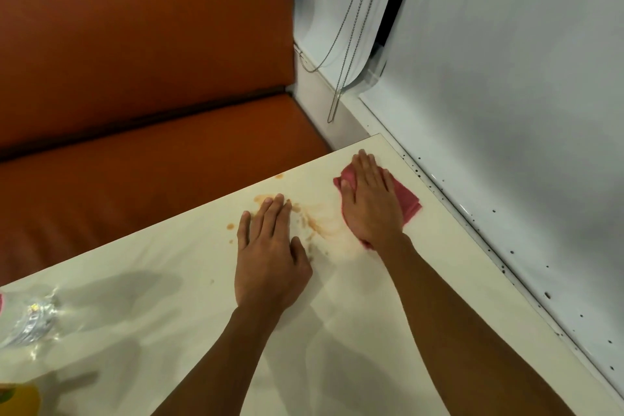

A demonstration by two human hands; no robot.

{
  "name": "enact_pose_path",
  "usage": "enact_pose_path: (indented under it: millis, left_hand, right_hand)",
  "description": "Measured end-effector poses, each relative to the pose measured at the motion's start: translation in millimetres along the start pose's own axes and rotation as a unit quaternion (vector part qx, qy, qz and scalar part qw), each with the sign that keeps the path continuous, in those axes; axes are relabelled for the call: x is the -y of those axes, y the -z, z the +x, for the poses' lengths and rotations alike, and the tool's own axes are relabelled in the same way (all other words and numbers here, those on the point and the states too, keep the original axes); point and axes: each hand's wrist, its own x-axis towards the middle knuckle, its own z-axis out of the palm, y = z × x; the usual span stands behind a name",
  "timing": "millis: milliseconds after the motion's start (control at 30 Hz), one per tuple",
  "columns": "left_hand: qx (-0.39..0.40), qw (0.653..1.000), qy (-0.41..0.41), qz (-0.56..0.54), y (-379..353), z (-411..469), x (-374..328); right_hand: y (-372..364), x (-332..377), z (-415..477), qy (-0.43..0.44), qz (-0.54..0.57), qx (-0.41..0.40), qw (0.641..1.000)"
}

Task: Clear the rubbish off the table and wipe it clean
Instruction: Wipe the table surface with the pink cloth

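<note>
At the lower left edge, one crumpled clear plastic thing (30,321) is cut off by the frame and too glary to name. Below it, in the bottom left corner, one yellow object (18,398) shows only a sliver. Both sit on the cream table (152,297), with the orange bench (135,78) filling the upper left. On to mid-frame: the left hand (270,257) lies palm down, fingers straight and close together, gripping nothing. Its fingertips reach the one orange-brown stain (314,223), smeared between the two hands. Further right, the right hand (371,206) presses flat on the one pink cloth (410,201) near the table's far corner, fingers straight, not curled round it. The palm hides much of the cloth.
</note>
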Motion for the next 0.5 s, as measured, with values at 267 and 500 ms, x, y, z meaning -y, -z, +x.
enact_pose_path:
  millis: [267, 500]
  left_hand:
    - [0.004, 1.0, -0.002, 0.013, 0, -1, 2]
    - [-0.003, 1.0, -0.004, -0.003, 0, 0, -2]
  right_hand:
    - [-6, 37, -15, 0.142, -0.011, 0.031, 0.989]
    - [-3, 7, 11, -0.128, 0.004, -0.042, 0.991]
